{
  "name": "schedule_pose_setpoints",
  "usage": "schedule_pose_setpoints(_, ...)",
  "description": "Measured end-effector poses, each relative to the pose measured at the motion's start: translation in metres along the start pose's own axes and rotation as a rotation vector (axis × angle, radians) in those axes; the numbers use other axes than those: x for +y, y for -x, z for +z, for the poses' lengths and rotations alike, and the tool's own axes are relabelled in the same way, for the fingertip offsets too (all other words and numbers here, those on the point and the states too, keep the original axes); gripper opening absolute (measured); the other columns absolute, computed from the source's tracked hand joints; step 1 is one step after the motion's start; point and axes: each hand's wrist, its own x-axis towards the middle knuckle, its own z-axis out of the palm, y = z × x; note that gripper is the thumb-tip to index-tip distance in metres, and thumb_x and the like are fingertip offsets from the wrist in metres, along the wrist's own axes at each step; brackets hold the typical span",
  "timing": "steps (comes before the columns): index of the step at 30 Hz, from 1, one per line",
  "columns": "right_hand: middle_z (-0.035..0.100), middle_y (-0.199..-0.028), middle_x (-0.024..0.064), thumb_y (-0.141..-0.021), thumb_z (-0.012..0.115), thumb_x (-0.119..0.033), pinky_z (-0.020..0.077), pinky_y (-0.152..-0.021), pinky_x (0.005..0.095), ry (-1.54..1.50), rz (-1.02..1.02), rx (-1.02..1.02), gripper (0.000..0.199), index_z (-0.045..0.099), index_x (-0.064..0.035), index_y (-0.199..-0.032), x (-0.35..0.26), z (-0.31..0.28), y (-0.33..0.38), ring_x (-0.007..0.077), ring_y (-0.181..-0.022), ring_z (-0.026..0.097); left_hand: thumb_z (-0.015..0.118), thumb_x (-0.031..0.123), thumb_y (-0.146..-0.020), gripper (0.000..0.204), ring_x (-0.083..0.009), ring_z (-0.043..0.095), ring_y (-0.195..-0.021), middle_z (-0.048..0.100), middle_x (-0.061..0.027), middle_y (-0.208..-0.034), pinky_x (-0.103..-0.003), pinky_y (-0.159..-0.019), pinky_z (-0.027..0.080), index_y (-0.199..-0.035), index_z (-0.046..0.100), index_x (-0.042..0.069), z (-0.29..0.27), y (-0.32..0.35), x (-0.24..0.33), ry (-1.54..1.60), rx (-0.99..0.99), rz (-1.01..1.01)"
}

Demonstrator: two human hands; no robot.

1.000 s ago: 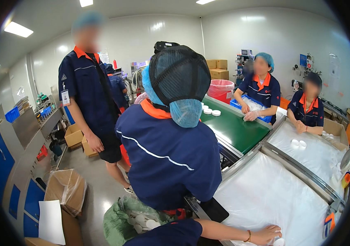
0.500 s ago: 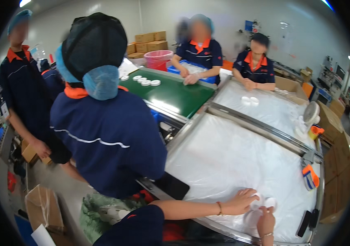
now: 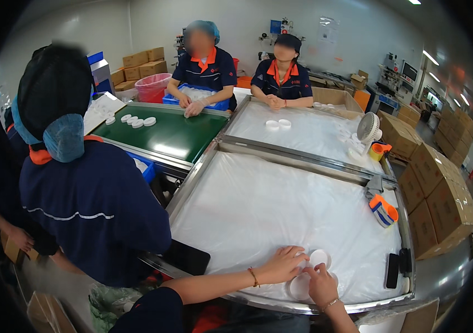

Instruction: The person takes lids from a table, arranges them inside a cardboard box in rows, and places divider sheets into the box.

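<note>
Several white round lids lie bunched at the near right of the plastic-covered worktable (image 3: 247, 205). My left hand (image 3: 284, 266) reaches in from the left, its curled fingers closed at a white lid that they partly cover. Close beside it is my right hand (image 3: 323, 286), thumb and index finger drawn together at the edge of the same small group. Beyond the fingertips lies a white round lid (image 3: 320, 258), flat on the plastic. Nearer to me, a larger white disc (image 3: 300, 287) lies partly under my right hand.
A dark phone (image 3: 186, 257) rests at the table's left edge, a black device (image 3: 393, 271) at the right. An orange-and-blue roll (image 3: 383, 212) and a fan (image 3: 368, 129) stand farther off. Co-workers surround a green conveyor (image 3: 175, 133) and second table; one stands close at left.
My view has swung right, so the scene sits farther left. Both hands stay at the lids, with the right hand's fingers now closer to the left's.
</note>
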Motion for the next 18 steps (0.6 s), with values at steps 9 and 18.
schedule_pose_setpoints(9, 0.053, -0.102, 0.0147, -0.074, 0.057, 0.001, 0.0528, -0.071, 0.0408, -0.052, -0.088, 0.024, 0.034, 0.061, -0.0174, -0.103, -0.005, 0.008, -0.002, 0.0342, -0.085, 0.061, 0.060, 0.008, -0.082, 0.043, -0.0299, 0.038, -0.128, 0.046, -0.0127, -0.132, -0.045, -0.105, 0.029, -0.124, 0.052, 0.010, -0.009, 0.002, -0.001, 0.033, -0.018, 0.020)
schedule_pose_setpoints(18, 0.054, -0.103, 0.0146, -0.075, 0.056, 0.004, 0.0531, -0.072, 0.0410, -0.059, -0.043, -0.003, 0.034, 0.063, -0.0168, -0.101, -0.008, 0.003, -0.001, 0.0337, -0.088, 0.062, 0.056, 0.002, -0.081, 0.042, -0.0291, 0.037, -0.129, 0.046, -0.0120, -0.131, -0.045, -0.105, 0.029, -0.122, 0.053, 0.010, -0.010, 0.000, 0.002, 0.019, -0.042, 0.001)
